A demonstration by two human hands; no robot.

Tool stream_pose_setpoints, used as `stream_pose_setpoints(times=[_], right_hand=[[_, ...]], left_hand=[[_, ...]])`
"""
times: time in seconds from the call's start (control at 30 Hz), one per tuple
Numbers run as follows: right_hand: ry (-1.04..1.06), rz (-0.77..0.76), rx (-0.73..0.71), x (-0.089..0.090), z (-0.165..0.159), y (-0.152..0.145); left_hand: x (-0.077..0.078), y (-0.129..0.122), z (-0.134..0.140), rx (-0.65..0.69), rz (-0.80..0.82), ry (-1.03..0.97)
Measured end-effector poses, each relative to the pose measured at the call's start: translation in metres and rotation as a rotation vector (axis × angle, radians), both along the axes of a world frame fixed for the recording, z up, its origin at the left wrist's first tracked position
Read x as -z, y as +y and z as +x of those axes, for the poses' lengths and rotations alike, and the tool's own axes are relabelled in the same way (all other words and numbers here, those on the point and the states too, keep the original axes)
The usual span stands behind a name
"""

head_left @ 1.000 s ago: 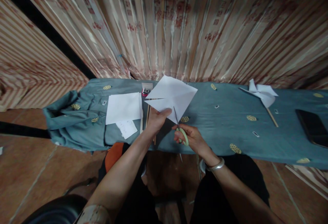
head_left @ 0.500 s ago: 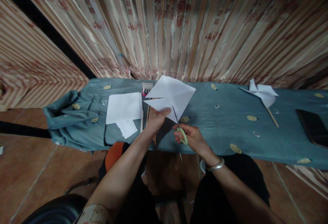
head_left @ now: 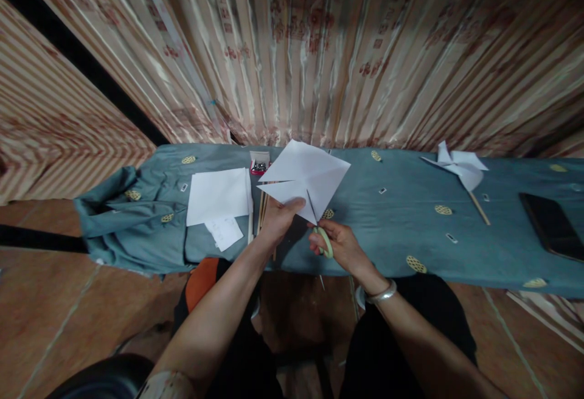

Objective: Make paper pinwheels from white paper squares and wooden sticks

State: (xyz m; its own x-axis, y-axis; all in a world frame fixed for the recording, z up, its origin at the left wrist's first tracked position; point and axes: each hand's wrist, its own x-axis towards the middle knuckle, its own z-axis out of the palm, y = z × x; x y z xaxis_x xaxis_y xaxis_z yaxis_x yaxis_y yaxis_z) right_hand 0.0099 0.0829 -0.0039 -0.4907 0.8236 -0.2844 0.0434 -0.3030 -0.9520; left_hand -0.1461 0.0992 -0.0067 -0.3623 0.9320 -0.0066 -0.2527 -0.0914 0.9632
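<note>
A white square sheet of paper (head_left: 314, 171) is held up over the table, corner toward me. My left hand (head_left: 283, 213) grips its lower left part, thumb on top. One slit runs inward from the sheet's left corner. In my right hand (head_left: 340, 242) are scissors (head_left: 325, 242) with pale green handles, fingers through the loops. The blades lie at the near corner of the paper, along a line toward its middle. Under the paper and my left hand, thin wooden sticks (head_left: 261, 213) are partly hidden.
A stack of white paper (head_left: 218, 197) lies left, with a small written-on slip (head_left: 224, 233) beside it. Behind stands a small open box (head_left: 260, 166) of metal pieces. Rightward are a paper pinwheel (head_left: 460, 166) on a stick and a dark phone-like device (head_left: 550, 224). A curtain (head_left: 292, 52) hangs behind the table.
The whole view has shifted slightly. Paper, hands and scissors keep nearly the same positions relative to each other, the blades still at the near corner.
</note>
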Motion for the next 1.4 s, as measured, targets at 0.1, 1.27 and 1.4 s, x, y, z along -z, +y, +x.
stream_pose_setpoints(times=[0.1, 1.27, 1.4], right_hand=[[0.009, -0.028, 0.023, 0.000, -0.002, 0.000], [0.029, 0.023, 0.015, 0.005, -0.002, 0.005], [0.031, 0.005, 0.035, 0.002, -0.003, 0.005]], left_hand=[[0.000, 0.001, 0.000, -0.003, -0.006, -0.007], [-0.015, -0.011, 0.007, 0.005, -0.068, -0.014], [-0.016, -0.012, 0.007, -0.004, -0.071, -0.007]])
